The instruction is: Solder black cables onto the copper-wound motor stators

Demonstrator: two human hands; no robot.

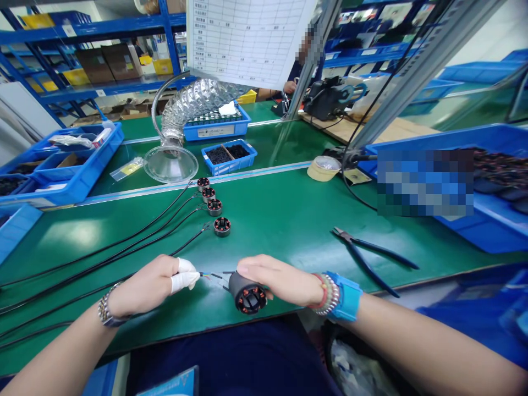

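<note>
My left hand pinches a stripped wire lead in taped fingertips; right hand clasps the black brushless motor. Keep strands straight.

Only one camera here, worn on the head and looking forward and down over the green desk. It's pretty close in: the left hand and right hand sit just below the middle of the frame, while blue shelving shows much farther off at the upper left.
</note>
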